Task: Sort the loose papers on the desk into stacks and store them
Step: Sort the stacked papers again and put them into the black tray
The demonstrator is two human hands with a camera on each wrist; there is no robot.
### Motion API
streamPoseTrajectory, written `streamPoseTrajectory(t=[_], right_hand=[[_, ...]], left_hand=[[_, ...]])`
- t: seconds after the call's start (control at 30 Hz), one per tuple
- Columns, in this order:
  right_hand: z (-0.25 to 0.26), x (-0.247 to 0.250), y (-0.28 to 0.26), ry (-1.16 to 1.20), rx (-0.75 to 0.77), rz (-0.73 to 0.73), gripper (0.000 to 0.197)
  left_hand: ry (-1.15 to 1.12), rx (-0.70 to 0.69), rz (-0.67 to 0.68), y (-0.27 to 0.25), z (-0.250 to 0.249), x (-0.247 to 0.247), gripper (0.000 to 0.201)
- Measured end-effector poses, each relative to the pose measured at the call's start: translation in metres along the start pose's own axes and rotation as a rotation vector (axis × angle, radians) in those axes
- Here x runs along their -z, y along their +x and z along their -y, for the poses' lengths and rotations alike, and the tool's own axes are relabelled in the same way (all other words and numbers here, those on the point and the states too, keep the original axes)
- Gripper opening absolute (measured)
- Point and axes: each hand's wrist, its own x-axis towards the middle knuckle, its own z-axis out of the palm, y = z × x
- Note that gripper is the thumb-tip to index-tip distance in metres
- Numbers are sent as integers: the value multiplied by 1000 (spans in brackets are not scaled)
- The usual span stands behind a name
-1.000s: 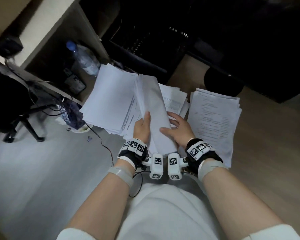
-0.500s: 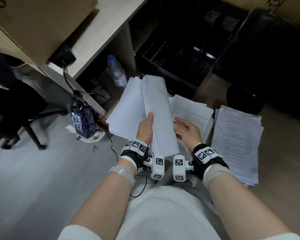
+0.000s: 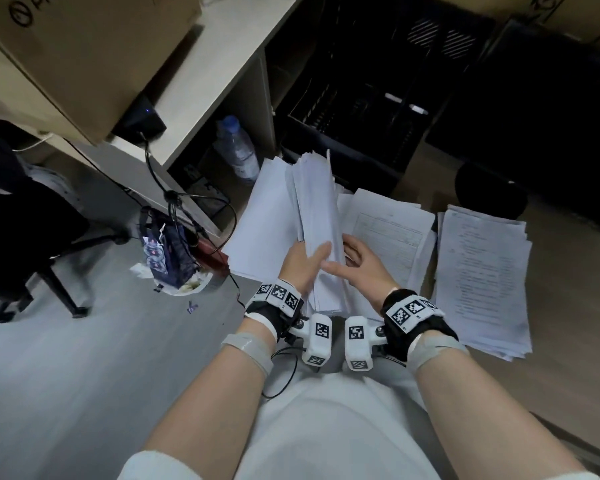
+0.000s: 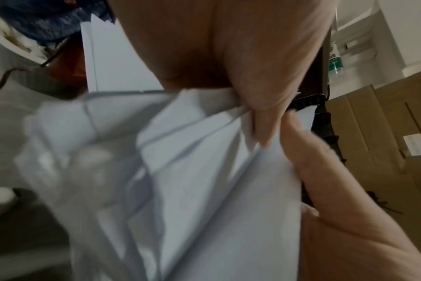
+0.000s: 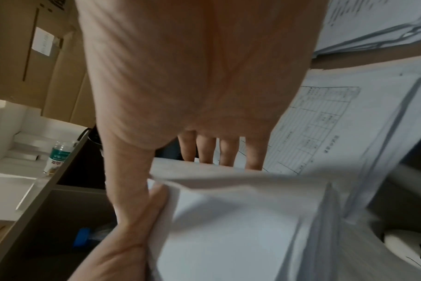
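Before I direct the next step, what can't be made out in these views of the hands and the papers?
- Sheet count in the held bundle: edges motion-blurred in both wrist views.
- Left hand fingers: hidden behind the bundle in the head view.
- Text on the printed form and on the right-hand stack: too small or blurred in every view.
- Black crate contents: too dark in the head view.
- Right hand fingertips: cut off by the bundle's edge in the right wrist view.

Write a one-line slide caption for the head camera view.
Left hand grips an upright sheaf of papers while the right hand fingers its edge; sorted stack lies alongside.
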Motion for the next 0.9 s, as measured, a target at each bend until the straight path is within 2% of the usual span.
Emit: streamPoseTrajectory(t=[0.17, 0.2, 0.27, 0.4, 0.43, 0.53, 0.6, 0.7, 0.8, 0.9], right_hand=[[-11, -15, 17, -5, -33, -54, 19], [-15, -20, 23, -71, -20, -59, 19], [-26, -30, 38, -186, -9, -82, 32], [-34, -30, 70, -316, -122, -251, 37], [-37, -30, 77, -337, -151, -238, 35], [-43, -34, 96, -300, -167, -92, 19], [-40, -41, 106, -273, -165, 21, 27], [-39, -45, 121, -329, -217, -1, 51], [-33, -40, 130, -229, -259, -45, 44], [-28, -38, 134, -191, -261, -108, 37]], left_hand=[[235, 106, -214, 6, 16, 24, 40], [256, 124, -266, 8, 18, 33, 42], [256, 138, -335, 10, 20, 50, 43], [280, 168, -434, 21, 22, 71, 21], [280, 162, -465, 23, 22, 74, 20], [318, 156, -528, 28, 22, 78, 40], [324, 181, -536, 32, 19, 79, 43], [362, 204, -547, 39, 18, 76, 38], [413, 232, -529, 51, 14, 74, 39], [480, 239, -474, 67, 13, 78, 30]])
